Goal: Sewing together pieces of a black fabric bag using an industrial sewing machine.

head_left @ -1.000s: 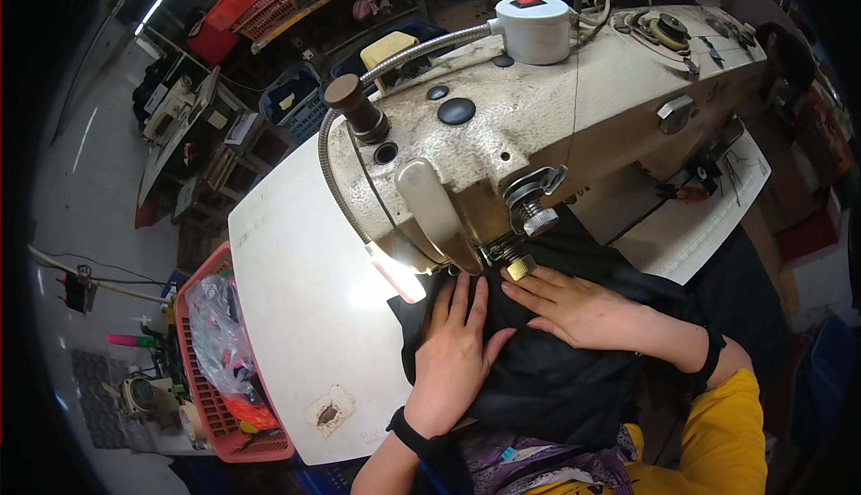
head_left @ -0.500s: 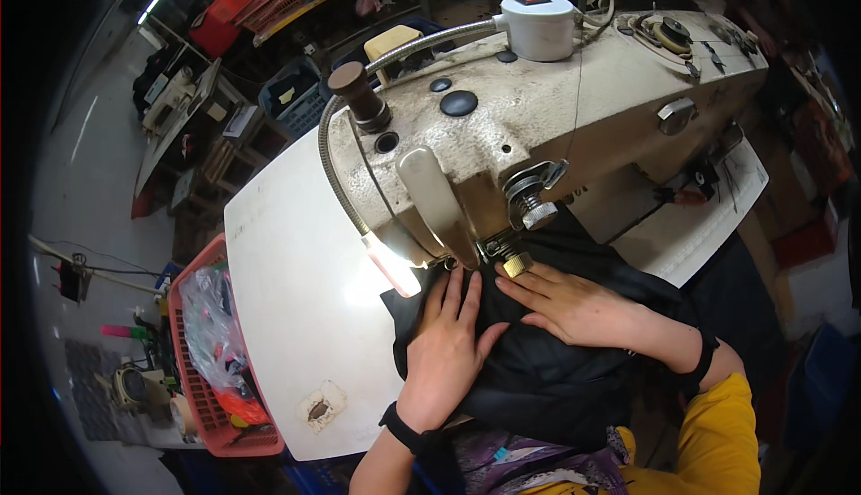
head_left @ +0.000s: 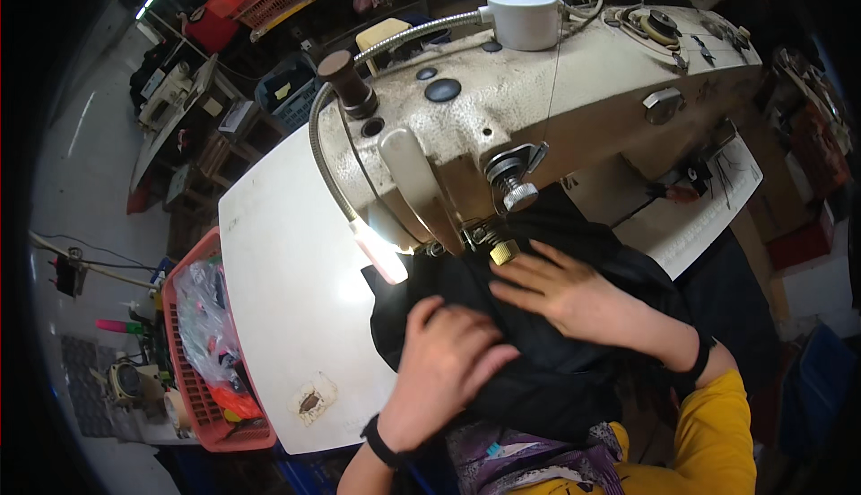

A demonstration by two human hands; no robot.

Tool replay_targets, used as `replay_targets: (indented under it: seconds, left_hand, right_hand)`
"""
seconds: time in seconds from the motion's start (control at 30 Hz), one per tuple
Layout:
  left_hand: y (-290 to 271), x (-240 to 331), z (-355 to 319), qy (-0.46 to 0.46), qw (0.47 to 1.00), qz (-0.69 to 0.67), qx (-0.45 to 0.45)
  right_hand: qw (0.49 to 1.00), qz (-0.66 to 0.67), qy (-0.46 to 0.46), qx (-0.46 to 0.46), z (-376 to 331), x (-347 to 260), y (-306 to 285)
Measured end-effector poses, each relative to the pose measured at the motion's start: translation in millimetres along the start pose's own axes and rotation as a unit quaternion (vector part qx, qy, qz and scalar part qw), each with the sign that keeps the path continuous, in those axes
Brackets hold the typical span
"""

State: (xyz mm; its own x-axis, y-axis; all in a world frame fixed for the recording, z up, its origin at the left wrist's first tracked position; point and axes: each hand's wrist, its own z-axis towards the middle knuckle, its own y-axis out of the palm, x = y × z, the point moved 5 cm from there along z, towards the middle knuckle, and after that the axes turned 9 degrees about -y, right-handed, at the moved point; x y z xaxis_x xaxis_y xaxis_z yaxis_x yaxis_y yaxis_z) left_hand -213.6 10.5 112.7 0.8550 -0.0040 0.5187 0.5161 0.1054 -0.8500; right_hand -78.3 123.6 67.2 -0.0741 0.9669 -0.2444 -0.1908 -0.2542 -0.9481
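Black cloth [head_left: 529, 396] lies bunched on the white sewing machine table and runs under the machine head. My right hand [head_left: 565, 293] rests flat on it with fingers spread, close to the brass-coloured knob [head_left: 504, 251] beside the presser area. Nearer to me and further left, my left hand [head_left: 444, 360] is over the cloth, its fingers loosely bent and a little blurred, the thumb apart. Nothing shows in its grasp. The sewing machine [head_left: 448, 136] hides the needle's exact place. A small lamp [head_left: 381, 253] lights the spot from the left.
At the left edge of the white table [head_left: 287, 316] stands a red plastic basket [head_left: 206, 405] holding a clear plastic bag. A flexible metal conduit [head_left: 318, 163] curves down the machine's left end. Another sewing machine [head_left: 166, 96] and crates stand further back.
My left hand has drawn back from the presser area toward me, its fingers going from stretched to bent. My right hand has shifted only slightly. The whole view has moved a little.
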Motion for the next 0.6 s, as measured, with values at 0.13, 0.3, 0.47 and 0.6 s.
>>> replay_targets:
  seconds: [0.13, 0.3, 0.47, 0.6]
  left_hand:
    - [11.5, 25.1, -31.7, -0.009, 0.996, 0.026, -0.08]
    - [14.7, 6.0, -33.1, -0.164, 0.967, 0.11, -0.163]
    - [36.5, 21.0, -22.6, -0.095, 0.985, 0.135, 0.043]
    - [44.7, 1.3, -36.7, -0.12, 0.978, 0.172, 0.016]
  right_hand:
    - [0.994, 0.102, -0.023, 0.006, -33.9, -48.6, -0.7]
    - [0.997, 0.062, 0.03, 0.025, -48.1, -64.0, -2.0]
    - [0.999, 0.029, 0.015, 0.025, -44.8, -72.3, 2.2]
    - [0.999, 0.02, 0.012, 0.031, -48.4, -70.8, 1.4]
